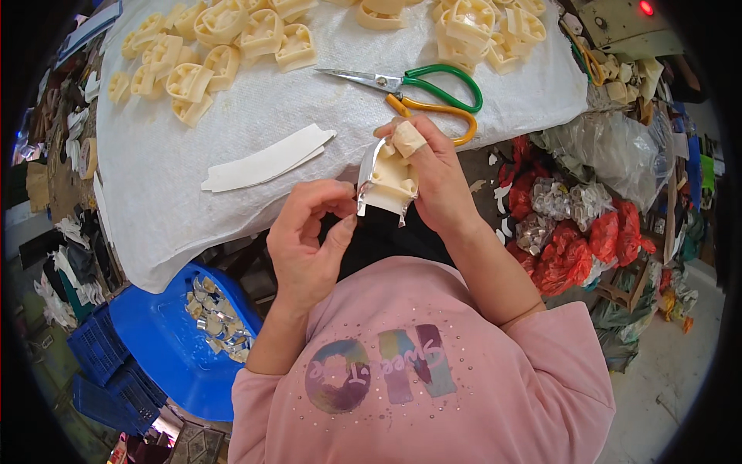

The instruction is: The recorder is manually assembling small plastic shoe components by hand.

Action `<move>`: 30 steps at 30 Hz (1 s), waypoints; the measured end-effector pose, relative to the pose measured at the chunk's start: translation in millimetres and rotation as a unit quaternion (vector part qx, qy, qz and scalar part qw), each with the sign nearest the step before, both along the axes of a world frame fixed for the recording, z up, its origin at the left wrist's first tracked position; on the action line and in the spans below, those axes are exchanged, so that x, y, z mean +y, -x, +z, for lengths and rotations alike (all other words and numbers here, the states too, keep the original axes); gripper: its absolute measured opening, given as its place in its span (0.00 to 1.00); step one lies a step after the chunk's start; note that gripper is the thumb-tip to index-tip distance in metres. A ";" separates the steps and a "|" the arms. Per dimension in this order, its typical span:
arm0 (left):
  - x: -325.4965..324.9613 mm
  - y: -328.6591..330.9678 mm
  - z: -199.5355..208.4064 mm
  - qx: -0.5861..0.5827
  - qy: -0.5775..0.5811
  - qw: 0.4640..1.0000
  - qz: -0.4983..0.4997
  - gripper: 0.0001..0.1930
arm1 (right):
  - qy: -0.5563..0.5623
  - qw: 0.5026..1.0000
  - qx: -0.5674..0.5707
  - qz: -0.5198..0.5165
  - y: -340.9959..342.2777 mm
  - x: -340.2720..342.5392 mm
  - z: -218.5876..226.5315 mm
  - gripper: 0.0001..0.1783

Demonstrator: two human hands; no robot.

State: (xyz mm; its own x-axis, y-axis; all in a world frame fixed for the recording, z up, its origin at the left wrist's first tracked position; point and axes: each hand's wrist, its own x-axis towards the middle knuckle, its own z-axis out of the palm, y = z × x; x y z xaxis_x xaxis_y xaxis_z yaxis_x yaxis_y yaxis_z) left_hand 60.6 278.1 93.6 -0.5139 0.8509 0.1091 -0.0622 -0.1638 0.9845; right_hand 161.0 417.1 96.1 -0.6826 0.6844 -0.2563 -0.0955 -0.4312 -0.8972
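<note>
My right hand (439,166) grips a hollow cream plastic piece (393,174), shaped like a shoe heel, above my lap. A shiny silver strip (366,172) runs along its outer wall, with loose ends at the lower edge. Beige tape wraps my right thumb. Close to the strip's left end is my left hand (305,236), its fingers bent and the thumb apart from the index finger. I see nothing held in it. White curved strips (267,160) lie stacked on the cloth, and scissors (394,82) with green and orange handles rest beyond my right hand.
Many cream heel pieces (220,23) are heaped along the far side of the white cloth (232,232). A blue basin (166,371) at lower left holds silver-covered pieces (220,321). Red plastic bags (568,259) and clear plastic sheeting (618,162) crowd the right.
</note>
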 end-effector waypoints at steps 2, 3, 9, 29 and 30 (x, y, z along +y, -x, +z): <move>1.2 -3.4 -2.5 0.057 -0.022 0.998 0.029 0.11 | 0.014 1.000 0.007 0.018 -0.7 1.8 -5.9 0.13; 2.0 -5.1 -5.9 0.105 -0.033 0.993 0.050 0.10 | 0.026 0.999 0.013 0.037 -1.5 2.5 -7.9 0.13; 4.2 -6.3 -5.0 0.217 -0.065 0.971 0.083 0.08 | 0.086 0.996 0.011 0.023 1.9 -5.7 -2.8 0.09; 5.8 -3.7 1.6 0.434 -0.094 0.893 0.074 0.06 | 0.163 0.983 -0.003 0.083 7.0 -10.8 -7.0 0.08; 7.0 -5.8 1.5 0.407 -0.098 0.905 0.076 0.08 | 0.160 0.983 -0.006 0.093 7.4 -9.4 -7.0 0.08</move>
State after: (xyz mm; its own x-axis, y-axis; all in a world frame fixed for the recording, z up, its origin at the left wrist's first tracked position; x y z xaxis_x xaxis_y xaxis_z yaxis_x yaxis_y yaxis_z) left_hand 66.3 285.1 95.1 -0.3050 0.7012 0.6445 0.7079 -0.2858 0.6459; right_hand 153.6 407.7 89.2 -0.7836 0.4321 -0.4464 0.0210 -0.6997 -0.7141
